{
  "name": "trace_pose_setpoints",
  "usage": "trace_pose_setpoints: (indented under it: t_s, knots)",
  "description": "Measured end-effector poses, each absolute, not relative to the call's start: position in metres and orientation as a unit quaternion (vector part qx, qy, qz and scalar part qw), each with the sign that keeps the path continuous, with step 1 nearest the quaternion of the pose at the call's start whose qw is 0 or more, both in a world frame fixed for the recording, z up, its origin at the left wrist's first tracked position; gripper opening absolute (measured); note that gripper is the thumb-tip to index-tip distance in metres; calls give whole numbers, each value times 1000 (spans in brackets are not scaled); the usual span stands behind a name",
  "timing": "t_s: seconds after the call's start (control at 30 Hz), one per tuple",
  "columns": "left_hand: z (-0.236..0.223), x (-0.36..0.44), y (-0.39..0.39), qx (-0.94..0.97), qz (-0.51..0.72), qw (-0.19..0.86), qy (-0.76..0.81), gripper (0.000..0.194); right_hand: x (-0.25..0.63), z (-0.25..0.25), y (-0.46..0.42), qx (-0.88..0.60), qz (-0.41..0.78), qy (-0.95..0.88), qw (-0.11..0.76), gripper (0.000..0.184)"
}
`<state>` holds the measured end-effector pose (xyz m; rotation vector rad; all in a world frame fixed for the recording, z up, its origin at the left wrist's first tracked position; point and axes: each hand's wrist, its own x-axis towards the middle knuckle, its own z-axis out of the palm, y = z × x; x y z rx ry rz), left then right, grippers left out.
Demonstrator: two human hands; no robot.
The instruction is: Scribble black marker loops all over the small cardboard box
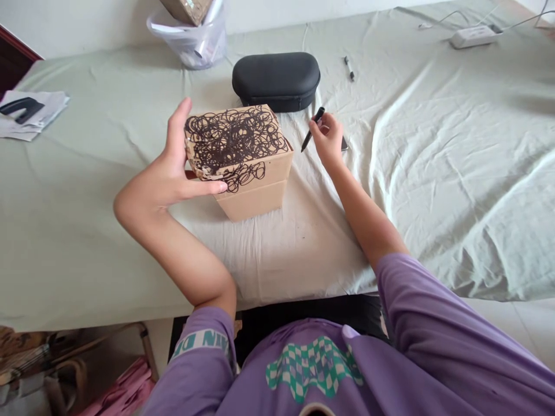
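A brown cardboard box stands on the cloth-covered table in front of me. Black looping scribbles fill its top face, and a few loops run down onto the side facing me. My left hand grips the box's left end, thumb along the near side and fingers at the far side. To the right of the box, apart from it, my right hand holds a black marker, its tip pointing down and left. A small dark object lies partly hidden behind the right hand.
Behind the box sits a black zippered case. A pen lies farther right, and a white power strip with cables is at the back right. A clear plastic bin stands at the back. Papers with a black stapler-like object lie far left.
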<state>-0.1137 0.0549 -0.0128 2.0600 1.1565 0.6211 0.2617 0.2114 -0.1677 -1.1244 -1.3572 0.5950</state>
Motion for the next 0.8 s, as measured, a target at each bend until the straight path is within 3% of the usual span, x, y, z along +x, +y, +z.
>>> trace_pose_setpoints:
  t_s: [0.13, 0.27, 0.33, 0.4, 0.47, 0.5, 0.63, 0.8]
  knots:
    - [-18, -119, 58, 803, 245, 340, 425, 176, 252, -150, 202, -471, 312, -447, 693, 71]
    - [-23, -121, 62, 828, 260, 297, 397, 177, 259, -107, 191, -442, 344, -405, 723, 83]
    - [-20, -112, 60, 840, 269, 277, 380, 176, 261, -77, 174, -399, 378, -418, 723, 75]
    - [-14, -98, 54, 850, 272, 259, 369, 172, 257, -45, 148, -316, 417, -480, 704, 52]
    - [-7, -79, 46, 854, 273, 243, 370, 165, 247, -17, 116, -234, 383, -480, 754, 27]
    - [-3, -70, 43, 855, 278, 235, 371, 163, 242, -7, 100, -203, 364, -488, 767, 27]
    - [0, -48, 37, 857, 276, 231, 368, 164, 229, 12, 47, -195, 370, -593, 688, 21]
    - [-11, -51, 43, 860, 254, 246, 368, 161, 232, 6, 31, -269, 329, -714, 557, 34]
